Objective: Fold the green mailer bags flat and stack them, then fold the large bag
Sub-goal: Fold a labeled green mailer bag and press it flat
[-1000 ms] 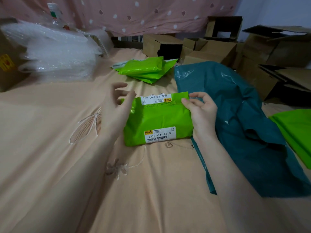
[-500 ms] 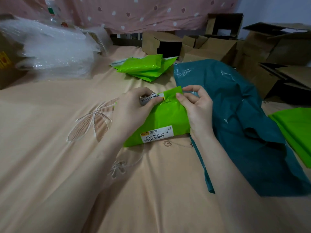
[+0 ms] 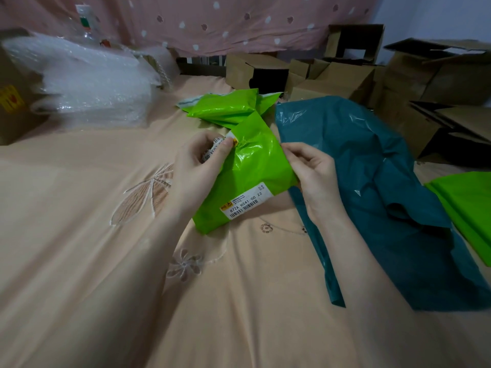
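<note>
A green mailer bag (image 3: 249, 171) with white barcode labels is tilted up off the peach bedsheet, its lower corner near the sheet. My left hand (image 3: 196, 168) pinches its upper left edge at a label. My right hand (image 3: 313, 173) grips its right edge. Behind it lies a pile of green mailer bags (image 3: 228, 107). The large teal bag (image 3: 372, 187) spreads crumpled to the right, partly under my right forearm. More green bags (image 3: 467, 208) lie at the far right edge.
Bubble wrap (image 3: 90, 86) is heaped at the back left beside a cardboard box (image 3: 13, 102). Several open cardboard boxes (image 3: 345, 75) line the back and right. A pink dotted cloth (image 3: 212, 19) hangs behind. The embroidered peach sheet (image 3: 106, 261) covers the near surface.
The held green bag has been lifted and tilted up, its top edge rising toward the pile behind. Both hands shifted with it, keeping hold of its sides.
</note>
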Demonstrator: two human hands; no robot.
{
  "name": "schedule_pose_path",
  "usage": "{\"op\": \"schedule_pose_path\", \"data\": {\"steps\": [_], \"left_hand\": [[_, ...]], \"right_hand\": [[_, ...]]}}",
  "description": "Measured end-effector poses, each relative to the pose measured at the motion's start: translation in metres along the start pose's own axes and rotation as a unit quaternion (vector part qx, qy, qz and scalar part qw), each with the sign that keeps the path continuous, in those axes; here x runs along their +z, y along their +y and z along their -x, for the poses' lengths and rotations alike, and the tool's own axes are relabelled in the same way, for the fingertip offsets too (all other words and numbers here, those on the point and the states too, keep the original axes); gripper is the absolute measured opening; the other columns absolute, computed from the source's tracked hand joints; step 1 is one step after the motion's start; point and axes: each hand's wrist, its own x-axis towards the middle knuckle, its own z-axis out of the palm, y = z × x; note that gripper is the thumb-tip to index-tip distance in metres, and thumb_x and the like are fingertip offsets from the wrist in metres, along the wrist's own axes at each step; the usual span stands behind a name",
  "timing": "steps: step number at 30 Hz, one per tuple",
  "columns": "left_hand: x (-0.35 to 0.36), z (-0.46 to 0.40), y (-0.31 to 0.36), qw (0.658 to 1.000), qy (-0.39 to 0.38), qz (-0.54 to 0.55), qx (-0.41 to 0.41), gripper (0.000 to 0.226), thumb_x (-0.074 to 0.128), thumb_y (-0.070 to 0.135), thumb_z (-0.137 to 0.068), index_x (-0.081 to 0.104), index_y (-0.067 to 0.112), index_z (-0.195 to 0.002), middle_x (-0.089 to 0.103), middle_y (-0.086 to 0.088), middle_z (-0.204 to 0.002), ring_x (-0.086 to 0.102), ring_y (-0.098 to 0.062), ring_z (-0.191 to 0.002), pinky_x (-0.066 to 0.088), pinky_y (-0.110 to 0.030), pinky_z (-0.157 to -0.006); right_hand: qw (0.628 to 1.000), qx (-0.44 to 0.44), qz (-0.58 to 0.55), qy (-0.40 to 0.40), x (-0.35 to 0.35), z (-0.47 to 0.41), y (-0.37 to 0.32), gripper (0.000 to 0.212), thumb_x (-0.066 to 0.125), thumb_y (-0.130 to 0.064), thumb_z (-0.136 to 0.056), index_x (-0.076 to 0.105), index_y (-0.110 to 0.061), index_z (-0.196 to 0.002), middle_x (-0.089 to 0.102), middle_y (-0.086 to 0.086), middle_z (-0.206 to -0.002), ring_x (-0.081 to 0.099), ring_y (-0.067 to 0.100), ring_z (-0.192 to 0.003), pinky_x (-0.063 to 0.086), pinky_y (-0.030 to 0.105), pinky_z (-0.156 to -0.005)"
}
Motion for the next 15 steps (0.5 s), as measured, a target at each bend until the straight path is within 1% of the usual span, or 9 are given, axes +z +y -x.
{"op": "schedule_pose_path", "data": {"steps": [3,4,7,9,11,12,14,15], "left_hand": [[0.0021,0.0007,0.0028,1.0,0.004,-0.004,-0.003,0.01,0.062,0.036,-0.087,0.067,0.027,-0.086,0.062,0.017,-0.074,0.055,0.003,-0.072,0.039,-0.018,-0.069],[0.0027,0.001,0.0037,1.0,0.003,-0.014,-0.003,0.01,0.063,0.036,-0.087,0.069,0.028,-0.086,0.064,0.019,-0.074,0.056,0.005,-0.074,0.04,-0.017,-0.07],[0.0041,0.0017,0.0044,0.999,-0.003,-0.033,-0.008,0.003,0.067,0.036,-0.084,0.068,0.036,-0.081,0.067,0.024,-0.071,0.059,0.006,-0.072,0.043,-0.017,-0.067],[0.0046,0.0009,0.004,0.999,0.005,-0.03,-0.012,0.005,0.071,0.033,-0.081,0.068,0.037,-0.079,0.067,0.021,-0.071,0.059,0.003,-0.071,0.045,-0.018,-0.066],[0.0056,-0.0004,0.0044,0.999,0.009,-0.026,-0.017,0.006,0.072,0.031,-0.08,0.068,0.035,-0.079,0.068,0.017,-0.073,0.058,-0.002,-0.069,0.045,-0.022,-0.065],[0.0062,-0.0006,0.0049,0.999,0.009,-0.025,-0.02,0.006,0.073,0.03,-0.08,0.069,0.034,-0.079,0.068,0.016,-0.072,0.058,-0.004,-0.069,0.044,-0.022,-0.064],[0.0068,-0.0005,0.006,0.999,0.007,-0.015,-0.031,0.008,0.073,0.028,-0.079,0.069,0.035,-0.079,0.068,0.017,-0.068,0.059,-0.002,-0.067,0.044,-0.02,-0.062],[0.0065,-0.0003,0.0068,0.999,0.003,-0.011,-0.036,0.009,0.073,0.028,-0.08,0.069,0.035,-0.078,0.068,0.019,-0.066,0.06,0.0,-0.066,0.044,-0.018,-0.061]], "right_hand": [[1.0,-0.005,0.018,-0.007,-0.0015,0.0001,-0.001,0.013,0.063,-0.005,-0.086,0.069,-0.016,-0.089,0.072,-0.003,-0.079,0.065,0.008,-0.075,0.052,0.019,-0.067],[1.0,-0.005,0.03,-0.007,-0.0018,-0.0006,-0.0009,0.015,0.063,-0.004,-0.086,0.069,-0.017,-0.088,0.072,-0.005,-0.077,0.065,0.007,-0.074,0.052,0.019,-0.067],[0.997,-0.006,0.076,-0.004,-0.0018,-0.0019,0.0003,0.019,0.066,0.001,-0.082,0.069,-0.018,-0.079,0.07,-0.01,-0.068,0.063,0.002,-0.069,0.05,0.015,-0.064],[0.996,-0.009,0.088,0.009,-0.0022,-0.0024,0.0025,0.021,0.066,0.001,-0.082,0.068,-0.019,-0.076,0.069,-0.009,-0.068,0.062,0.002,-0.066,0.049,0.016,-0.063],[0.996,-0.012,0.091,0.016,-0.0019,-0.0021,0.0029,0.017,0.066,-0.002,-0.082,0.066,-0.018,-0.075,0.068,-0.001,-0.072,0.061,0.006,-0.068,0.049,0.017,-0.062],[0.995,-0.012,0.094,0.014,-0.0019,-0.0019,0.003,0.012,0.066,-0.005,-0.08,0.065,-0.017,-0.076,0.067,0.002,-0.074,0.061,0.008,-0.069,0.049,0.017,-0.062],[0.996,-0.004,0.093,0.001,-0.0016,-0.0012,0.0016,0.002,0.063,-0.013,-0.076,0.065,-0.014,-0.077,0.066,0.005,-0.075,0.06,0.009,-0.069,0.047,0.016,-0.06],[0.996,0.004,0.089,-0.003,-0.0014,-0.0008,0.0005,0.003,0.062,-0.016,-0.077,0.065,-0.015,-0.076,0.065,0.003,-0.073,0.059,0.007,-0.067,0.046,0.016,-0.059]]}}
